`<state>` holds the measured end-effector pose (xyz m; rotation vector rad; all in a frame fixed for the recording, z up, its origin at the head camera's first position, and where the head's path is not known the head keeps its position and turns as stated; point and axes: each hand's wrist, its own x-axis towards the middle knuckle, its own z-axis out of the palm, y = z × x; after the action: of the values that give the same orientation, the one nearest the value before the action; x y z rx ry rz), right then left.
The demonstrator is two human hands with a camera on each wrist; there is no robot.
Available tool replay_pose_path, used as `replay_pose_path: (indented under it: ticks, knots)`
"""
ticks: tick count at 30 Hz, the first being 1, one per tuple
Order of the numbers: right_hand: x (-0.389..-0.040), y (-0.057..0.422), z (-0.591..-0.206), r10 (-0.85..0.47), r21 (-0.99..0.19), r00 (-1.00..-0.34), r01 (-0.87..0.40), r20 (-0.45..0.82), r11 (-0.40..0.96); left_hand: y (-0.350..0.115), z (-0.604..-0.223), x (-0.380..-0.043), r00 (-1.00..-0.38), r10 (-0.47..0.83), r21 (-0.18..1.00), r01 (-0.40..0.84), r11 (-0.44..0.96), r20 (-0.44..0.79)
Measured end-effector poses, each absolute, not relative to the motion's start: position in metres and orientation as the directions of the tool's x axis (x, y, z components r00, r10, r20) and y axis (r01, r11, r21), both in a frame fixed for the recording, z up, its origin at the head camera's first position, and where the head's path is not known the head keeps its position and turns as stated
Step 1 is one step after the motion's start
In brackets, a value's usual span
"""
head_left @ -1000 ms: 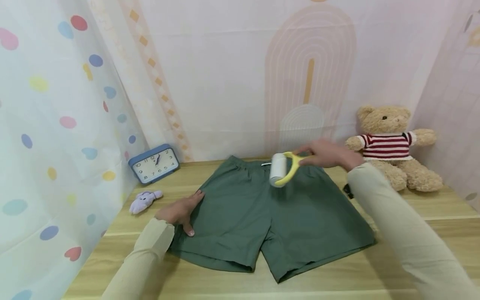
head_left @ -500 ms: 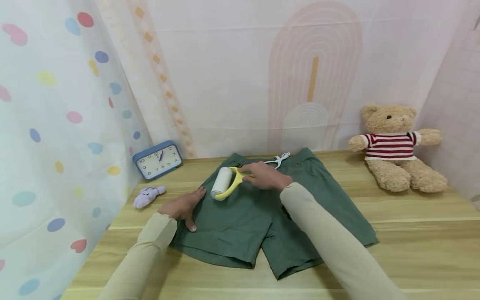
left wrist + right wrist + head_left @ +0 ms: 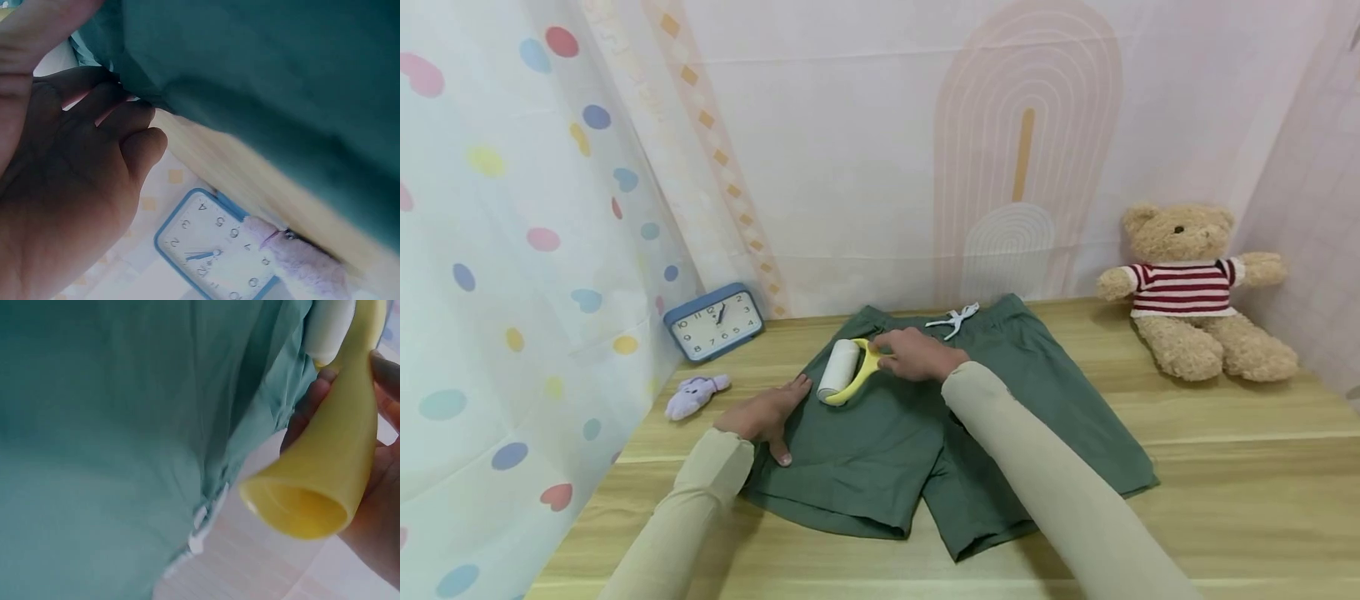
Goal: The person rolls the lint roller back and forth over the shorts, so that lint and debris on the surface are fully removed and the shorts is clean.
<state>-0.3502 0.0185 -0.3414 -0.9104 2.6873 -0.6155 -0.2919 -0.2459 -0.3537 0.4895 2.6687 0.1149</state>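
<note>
A pair of dark green shorts (image 3: 880,442) lies spread on the wooden table, its white drawstring (image 3: 955,320) tied at the waistband. My right hand (image 3: 917,353) grips the yellow handle of a lint roller (image 3: 839,369), whose white roll lies on the upper left part of the shorts. In the right wrist view the hollow end of the yellow handle (image 3: 325,462) points toward the camera, with fingers wrapped round it. My left hand (image 3: 766,417) rests on the left edge of the shorts, fingers extended and thumb spread; the left wrist view shows its fingers (image 3: 125,119) at the cloth's edge.
A blue-framed clock (image 3: 715,323) stands at the back left, with a small purple plush toy (image 3: 696,396) in front of it. A teddy bear (image 3: 1187,292) in a striped shirt sits at the back right. Printed curtains (image 3: 850,167) hang behind and to the left.
My right hand has carried the lint roller from above the right side of the shorts to their upper left, then slightly further left. The left hand stays in place.
</note>
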Motion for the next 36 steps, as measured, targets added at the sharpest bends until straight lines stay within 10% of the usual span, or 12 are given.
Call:
replay_pose_path:
  ticks: [36]
  knots:
    - [-0.344, 0.156, -0.325, -0.642, -0.474, -0.752, -0.516, -0.150, 0.714, -0.243, -0.357, -0.295, -0.846, 0.323, 0.141, 0.291, 0.946, -0.423]
